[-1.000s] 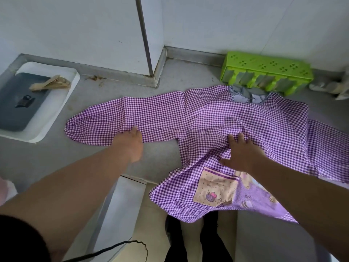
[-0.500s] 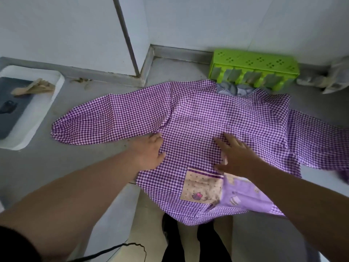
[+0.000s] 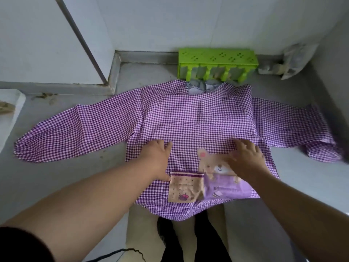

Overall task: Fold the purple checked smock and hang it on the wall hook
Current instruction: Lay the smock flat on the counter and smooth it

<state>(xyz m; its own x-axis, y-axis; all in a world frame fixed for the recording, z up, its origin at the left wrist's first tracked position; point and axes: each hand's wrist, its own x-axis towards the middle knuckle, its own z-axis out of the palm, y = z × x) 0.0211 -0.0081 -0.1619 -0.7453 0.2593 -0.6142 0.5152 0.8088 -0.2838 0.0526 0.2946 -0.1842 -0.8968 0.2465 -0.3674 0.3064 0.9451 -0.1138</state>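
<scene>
We see a grey counter (image 3: 56,186) that meets white walls (image 3: 170,21) with a low grey upstand. A green plastic rack (image 3: 217,57) stands against the back wall. Left of the rack, a grey vertical strip (image 3: 83,42) runs down the wall; far left lies a white tray (image 3: 9,110).

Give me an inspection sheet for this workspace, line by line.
Surface: grey counter, smock's hem hangs over its front edge.
Job's things: smock spread flat, front up, sleeves out; hook not seen.
Clutter: green rack by the collar; white tray at left; packets in the corner.
Hands: left hand and right hand flat on the smock.
Cables: black cable near bottom edge.
Surroundings: white walls.
</scene>
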